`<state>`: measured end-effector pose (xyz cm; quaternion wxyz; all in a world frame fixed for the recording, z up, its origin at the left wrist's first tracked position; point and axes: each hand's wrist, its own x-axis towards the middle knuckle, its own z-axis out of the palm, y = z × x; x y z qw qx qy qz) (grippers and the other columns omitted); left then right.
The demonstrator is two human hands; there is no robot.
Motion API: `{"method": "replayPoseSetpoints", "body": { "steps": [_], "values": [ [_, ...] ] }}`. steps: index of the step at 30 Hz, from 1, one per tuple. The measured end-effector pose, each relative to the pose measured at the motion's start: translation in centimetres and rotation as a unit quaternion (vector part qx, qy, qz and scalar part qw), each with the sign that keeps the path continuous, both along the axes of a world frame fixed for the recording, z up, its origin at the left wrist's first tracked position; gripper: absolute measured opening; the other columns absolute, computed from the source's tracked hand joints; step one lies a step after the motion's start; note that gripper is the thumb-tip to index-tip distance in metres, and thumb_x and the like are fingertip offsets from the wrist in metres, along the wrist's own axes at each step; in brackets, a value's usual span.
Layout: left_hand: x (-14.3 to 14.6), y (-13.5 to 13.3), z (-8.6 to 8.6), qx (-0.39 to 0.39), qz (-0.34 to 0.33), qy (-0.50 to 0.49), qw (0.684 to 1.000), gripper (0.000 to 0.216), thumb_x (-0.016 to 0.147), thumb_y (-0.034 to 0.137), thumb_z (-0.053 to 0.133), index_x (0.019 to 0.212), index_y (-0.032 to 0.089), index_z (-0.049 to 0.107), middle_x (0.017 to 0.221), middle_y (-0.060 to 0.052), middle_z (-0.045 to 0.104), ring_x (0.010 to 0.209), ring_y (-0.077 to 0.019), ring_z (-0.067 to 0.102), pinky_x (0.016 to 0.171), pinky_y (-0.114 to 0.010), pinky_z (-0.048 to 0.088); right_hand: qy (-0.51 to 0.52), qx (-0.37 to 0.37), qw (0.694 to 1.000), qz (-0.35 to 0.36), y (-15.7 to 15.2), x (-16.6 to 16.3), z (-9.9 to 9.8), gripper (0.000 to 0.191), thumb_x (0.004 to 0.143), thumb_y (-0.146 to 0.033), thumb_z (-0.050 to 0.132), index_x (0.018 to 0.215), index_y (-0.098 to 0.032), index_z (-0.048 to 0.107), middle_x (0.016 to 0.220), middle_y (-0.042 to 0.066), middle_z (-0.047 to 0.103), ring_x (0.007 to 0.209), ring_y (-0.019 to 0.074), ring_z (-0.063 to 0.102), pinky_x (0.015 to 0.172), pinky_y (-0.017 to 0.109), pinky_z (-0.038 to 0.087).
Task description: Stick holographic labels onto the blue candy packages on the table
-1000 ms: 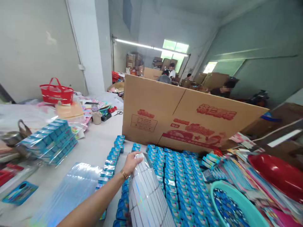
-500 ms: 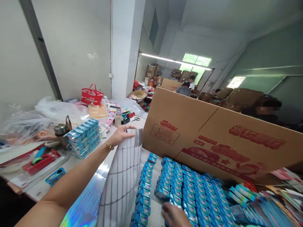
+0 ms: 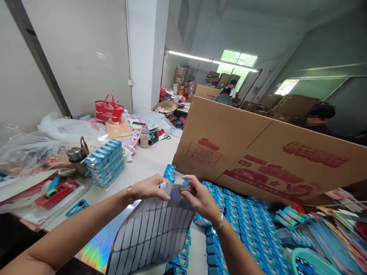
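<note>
rowed blue packs (image 3: pixel 247 226) and stacked cartons (image 3: pixel 180 79) suggest a workshop.

The right hand (image 3: pixel 200 200), a blur low over the packed blue boxes (image 3: pixel 237 221) half a second ago, now grips the top edge of the gridded label sheet (image 3: pixel 151 233) near the left hand (image 3: pixel 150 188). The sheet (earlier hanging from the left hand alone) now spreads between both, covering the middle of the separate box row (image 3: pixel 180 261).
</note>
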<state>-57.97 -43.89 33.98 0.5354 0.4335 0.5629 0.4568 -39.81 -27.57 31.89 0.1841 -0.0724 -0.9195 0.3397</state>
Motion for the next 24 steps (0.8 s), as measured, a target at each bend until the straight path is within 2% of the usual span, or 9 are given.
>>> {"method": "replayPoseSetpoints", "body": {
  "steps": [2,4,5,7,11,14,18,24],
  "values": [
    [0.2,-0.3,-2.1,-0.045,0.037,-0.101,0.993,0.025,0.066,0.032,0.076,0.080,0.012,0.072,0.062,0.001,0.066,0.052,-0.0103,0.052,0.050,-0.020,0.037,0.024,0.078,0.997,-0.004,-0.6,-0.4,-0.7,0.037,0.089,-0.021,0.057,0.126,-0.026,0.054,0.093,0.003,0.064,0.082,0.0176,0.060,0.075,0.031,0.049],
    [0.5,-0.3,-3.6,-0.054,0.063,-0.161,0.983,0.028,0.064,0.030,0.076,0.085,0.012,0.072,0.069,-0.001,0.069,0.057,-0.0126,0.058,0.055,-0.021,0.041,0.079,0.182,0.980,-0.016,-1.6,-1.0,-1.4,0.036,0.088,-0.018,0.057,0.123,-0.025,0.058,0.114,0.009,0.062,0.104,0.0243,0.056,0.091,0.042,0.046],
    [0.7,-0.3,-4.1,-0.053,0.068,-0.178,0.980,0.029,0.063,0.029,0.076,0.086,0.012,0.071,0.071,-0.001,0.070,0.059,-0.0134,0.059,0.058,-0.022,0.043,0.105,0.225,0.968,-0.021,-2.1,-1.3,-1.7,0.036,0.088,-0.017,0.057,0.123,-0.025,0.059,0.120,0.010,0.060,0.109,0.0263,0.054,0.095,0.046,0.043],
    [0.7,-0.1,-4.6,-0.051,0.070,-0.197,0.977,0.028,0.061,0.028,0.077,0.083,0.012,0.071,0.071,-0.001,0.070,0.060,-0.0137,0.059,0.059,-0.023,0.044,0.136,0.272,0.952,-0.031,-3.1,-1.9,-2.5,0.034,0.090,-0.016,0.054,0.122,-0.023,0.060,0.116,0.011,0.061,0.106,0.0255,0.055,0.092,0.044,0.045],
    [0.3,0.2,-4.8,-0.045,0.074,-0.194,0.977,0.031,0.066,0.038,0.077,0.081,0.011,0.069,0.068,-0.001,0.067,0.058,-0.0126,0.054,0.057,-0.023,0.041,0.154,0.276,0.947,-0.058,-3.9,-2.7,-3.9,0.032,0.093,-0.013,0.049,0.122,-0.020,0.061,0.100,0.010,0.066,0.091,0.0212,0.059,0.080,0.036,0.051],
    [0.0,0.4,-5.2,-0.033,0.109,-0.157,0.981,0.037,0.072,0.048,0.071,0.079,0.012,0.069,0.070,-0.001,0.066,0.060,-0.0123,0.052,0.058,-0.024,0.039,0.172,0.275,0.944,-0.058,-3.8,-2.6,-4.4,0.032,0.092,-0.011,0.048,0.121,-0.019,0.061,0.101,0.010,0.066,0.092,0.0212,0.059,0.080,0.036,0.052],
    [0.2,0.7,-5.3,-0.004,0.162,-0.104,0.981,0.033,0.076,0.047,0.067,0.081,0.014,0.068,0.077,-0.001,0.067,0.071,-0.0150,0.054,0.068,-0.026,0.043,0.195,0.286,0.937,-0.052,-3.8,-2.3,-4.0,0.034,0.090,-0.008,0.048,0.118,-0.018,0.062,0.106,0.011,0.064,0.097,0.0226,0.059,0.085,0.039,0.052],
    [0.5,0.9,-3.7,0.055,0.112,-0.012,0.992,0.033,0.084,0.045,0.056,0.081,0.015,0.069,0.081,-0.002,0.067,0.079,-0.0173,0.055,0.075,-0.027,0.043,0.201,0.260,0.941,-0.080,-3.8,-2.3,-3.0,0.039,0.090,-0.008,0.048,0.127,-0.020,0.057,0.108,0.011,0.063,0.100,0.0234,0.058,0.088,0.041,0.052]
  ]
}}
